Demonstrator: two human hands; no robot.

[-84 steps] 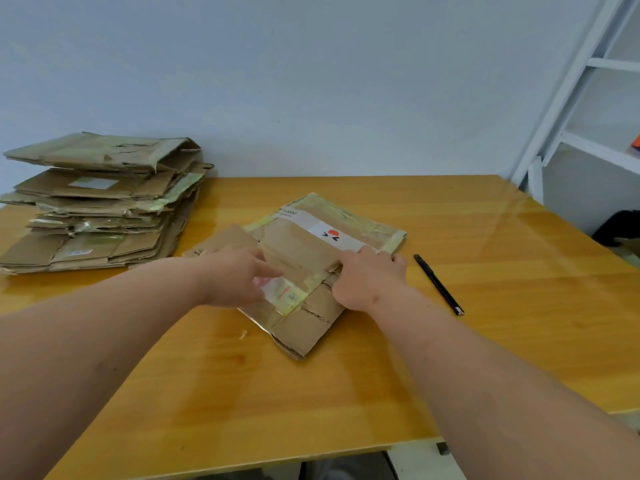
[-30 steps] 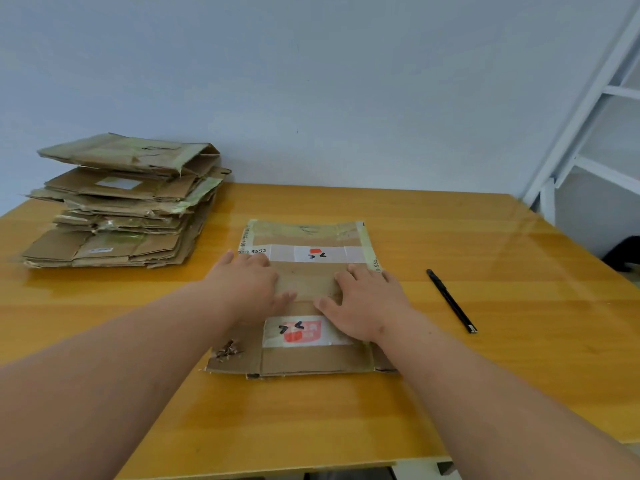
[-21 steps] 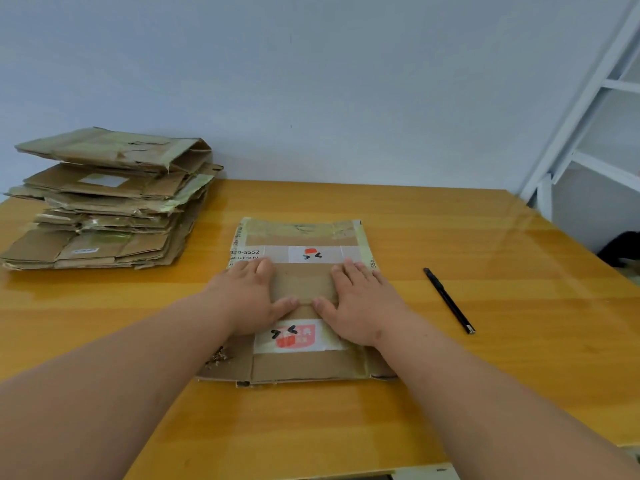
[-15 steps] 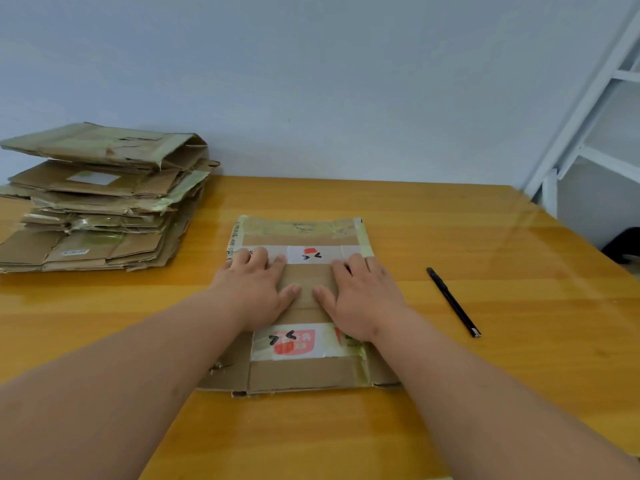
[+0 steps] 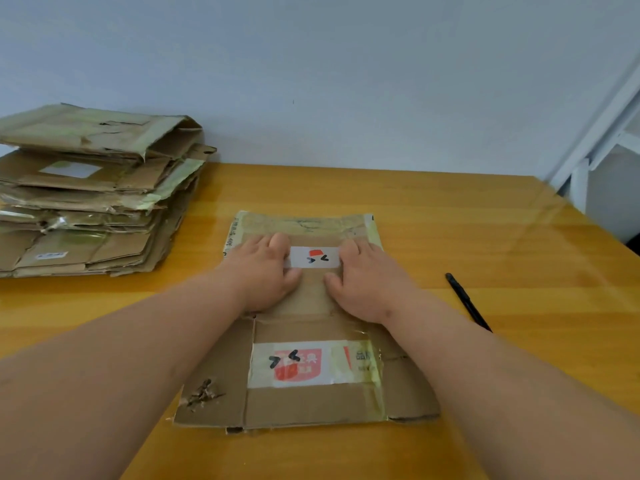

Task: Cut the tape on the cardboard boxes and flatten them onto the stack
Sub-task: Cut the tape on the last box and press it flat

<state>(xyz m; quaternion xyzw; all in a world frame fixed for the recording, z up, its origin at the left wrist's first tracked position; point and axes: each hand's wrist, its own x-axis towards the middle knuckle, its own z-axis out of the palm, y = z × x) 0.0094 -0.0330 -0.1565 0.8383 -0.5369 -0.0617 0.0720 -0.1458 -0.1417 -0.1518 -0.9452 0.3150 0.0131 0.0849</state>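
Cardboard box lies flattened mid-worktop; left hand and right hand, fingers straight, press it side by side, likely creasing it for the stack far left.

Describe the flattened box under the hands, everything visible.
The flattened box is brown corrugated cardboard lying flat on the wooden table, flaps spread. It bears yellowish tape, two white labels with red print and black marks, and a torn patch near its left front corner. The left hand and right hand press flat on its far half.
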